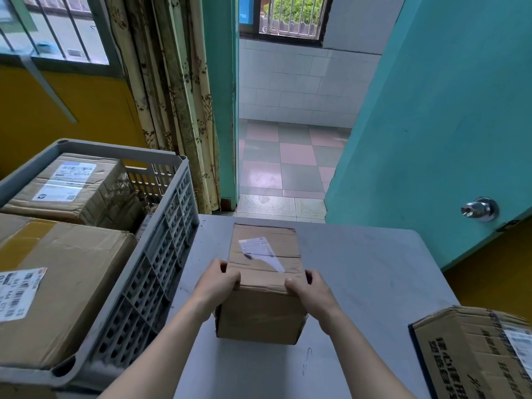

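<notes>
A: Where is the box (263, 309) sitting?
B: It is resting mid-table (374, 269), just right of the crate (161, 240). The left grip (218, 279) and right grip (309, 289) are clasping its near top corners, thumbs on top.
A: Why both?
B: Probably steadying a bulky load and keeping the label (257, 249) facing up

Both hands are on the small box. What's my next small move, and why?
Probably lift the small box straight up a little: the left hand and right hand grip its near top corners, and the crate and printed box stand clear of it.
</notes>
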### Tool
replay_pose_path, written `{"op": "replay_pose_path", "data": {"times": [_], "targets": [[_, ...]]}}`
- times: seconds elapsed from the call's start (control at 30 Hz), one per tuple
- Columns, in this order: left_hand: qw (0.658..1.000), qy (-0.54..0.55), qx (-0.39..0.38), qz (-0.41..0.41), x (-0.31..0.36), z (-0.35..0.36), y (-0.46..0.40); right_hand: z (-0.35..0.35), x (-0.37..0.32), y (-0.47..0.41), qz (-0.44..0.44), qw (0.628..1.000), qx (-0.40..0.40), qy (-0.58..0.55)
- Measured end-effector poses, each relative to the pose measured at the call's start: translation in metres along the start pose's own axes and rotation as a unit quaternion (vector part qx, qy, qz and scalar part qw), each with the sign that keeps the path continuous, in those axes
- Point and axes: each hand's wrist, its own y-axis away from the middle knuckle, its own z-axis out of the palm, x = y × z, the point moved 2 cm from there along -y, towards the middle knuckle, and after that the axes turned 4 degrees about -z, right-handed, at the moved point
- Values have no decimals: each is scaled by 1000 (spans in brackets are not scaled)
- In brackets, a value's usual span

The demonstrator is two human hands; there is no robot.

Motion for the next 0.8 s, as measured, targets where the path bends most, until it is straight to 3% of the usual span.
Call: {"op": "replay_pose_path", "data": {"times": [0.47, 0.57, 0.73, 0.8], "targets": [[1000, -14, 4, -26, -72, 22, -3, 24, 47, 12, 12, 994, -76, 71], [998, 25, 1, -51, -73, 29, -7, 20, 46, 11, 12, 997, -47, 63], [990, 103, -22, -98, -76, 26, -15, -8, 34, 3, 10, 996, 91, 4], [989, 106, -25, -96, -78, 26, -18, -19, 29, 3, -22, 994, 106, 4]]}}
